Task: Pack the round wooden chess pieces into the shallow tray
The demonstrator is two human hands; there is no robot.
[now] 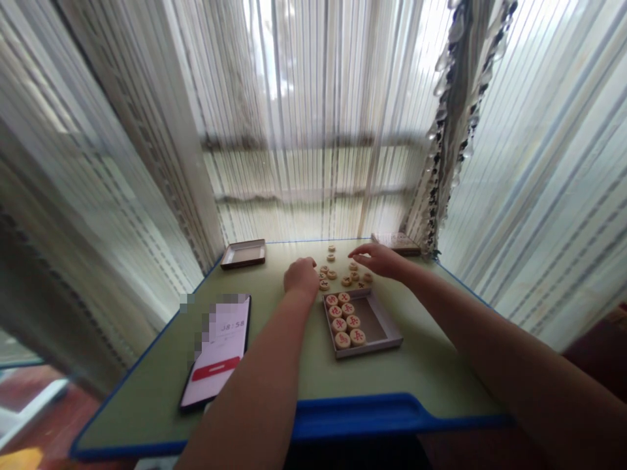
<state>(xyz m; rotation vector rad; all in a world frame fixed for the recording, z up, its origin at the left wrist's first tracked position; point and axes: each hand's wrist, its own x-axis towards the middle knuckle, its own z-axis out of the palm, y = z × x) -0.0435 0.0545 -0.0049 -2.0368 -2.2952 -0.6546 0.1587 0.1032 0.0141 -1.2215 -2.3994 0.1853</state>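
Observation:
Xiangqi pieces (331,275) lie loose on the table beyond a shallow open box (379,320). Two columns of round wooden pieces with red characters (350,322) fill the box's left side, while its right side shows bare floor. My left hand (301,277) is at the left edge of the loose pieces, fingers curled in; whatever they may hold is hidden. Over the right part of the loose group hovers my right hand (377,259), its fingers stretched out to the left, just above a piece (353,266).
A box lid or tray (243,253) stands at the far left corner. Another flat box (396,243) is at the far right, by the curtain (313,163). A phone (218,356) lies left of my left forearm. The table has a blue rim (357,414).

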